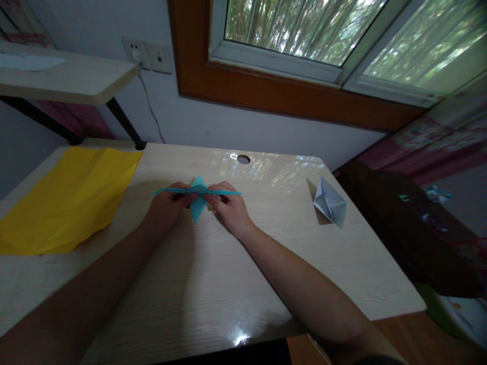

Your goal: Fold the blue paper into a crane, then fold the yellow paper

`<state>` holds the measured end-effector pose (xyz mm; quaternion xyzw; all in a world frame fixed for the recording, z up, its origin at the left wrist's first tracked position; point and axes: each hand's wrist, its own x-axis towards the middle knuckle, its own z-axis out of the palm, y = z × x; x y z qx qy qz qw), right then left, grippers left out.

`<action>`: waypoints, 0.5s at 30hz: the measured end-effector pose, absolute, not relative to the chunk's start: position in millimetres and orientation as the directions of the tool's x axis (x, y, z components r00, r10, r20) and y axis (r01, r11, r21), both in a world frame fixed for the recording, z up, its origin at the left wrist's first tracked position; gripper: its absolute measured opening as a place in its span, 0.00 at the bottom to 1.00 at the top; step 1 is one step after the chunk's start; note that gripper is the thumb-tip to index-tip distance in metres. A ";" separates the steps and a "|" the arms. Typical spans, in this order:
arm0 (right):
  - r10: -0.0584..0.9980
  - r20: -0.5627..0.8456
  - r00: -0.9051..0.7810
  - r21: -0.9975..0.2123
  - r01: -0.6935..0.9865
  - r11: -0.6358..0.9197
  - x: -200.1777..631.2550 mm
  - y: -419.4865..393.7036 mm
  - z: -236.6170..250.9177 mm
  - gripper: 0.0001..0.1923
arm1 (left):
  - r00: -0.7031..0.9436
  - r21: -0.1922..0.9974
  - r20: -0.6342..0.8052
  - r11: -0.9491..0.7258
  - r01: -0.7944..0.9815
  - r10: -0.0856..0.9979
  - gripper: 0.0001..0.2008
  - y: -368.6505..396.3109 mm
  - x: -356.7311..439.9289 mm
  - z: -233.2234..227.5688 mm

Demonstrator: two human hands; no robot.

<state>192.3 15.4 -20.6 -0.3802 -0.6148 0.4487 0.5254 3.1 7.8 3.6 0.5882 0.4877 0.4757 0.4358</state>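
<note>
Observed: both hands meet near the middle of the pale wood-grain laminate table, toward its far half. The left hand and the right hand are each closed in a pinch on a small folded teal paper figure, held between them just above the table surface. The left hand grips the figure's left part, the right hand its right part; fingertips of the two hands are close together at the figure's centre. The teal paper figure shows two thin points stretching out sideways, one upper point and one lower point hanging below the fingers. Whether the lower point touches the table cannot be determined.

Surroundings: a large flat yellow paper sheet, creased, lies on the table's left side, well apart from the hands. A folded light grey paper shape, pointed and standing partly raised, rests on the table's right side, also apart from the hands. A round cable hole sits in the table near the far edge. Behind the table, a white wall socket plate carries a plug with a white cord running down. A wood-framed window is above. A light wooden shelf stands at upper left.
</note>
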 end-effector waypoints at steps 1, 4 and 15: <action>0.939 0.305 -0.157 -0.951 0.007 0.310 192.4 15.3 -20.2 0.09 | 0.066 0.977 0.124 -0.133 0.166 0.990 0.08 8.0 3.2 3.4; 0.937 0.316 -0.145 -0.947 0.017 0.322 192.7 15.3 -20.2 0.09 | 0.046 0.980 0.098 -0.104 0.168 0.994 0.08 8.5 3.5 2.8; 0.929 0.357 -0.097 -0.929 0.067 0.364 194.5 17.2 -24.4 0.08 | -0.018 0.978 0.112 -0.107 0.178 0.994 0.11 9.8 2.8 -2.2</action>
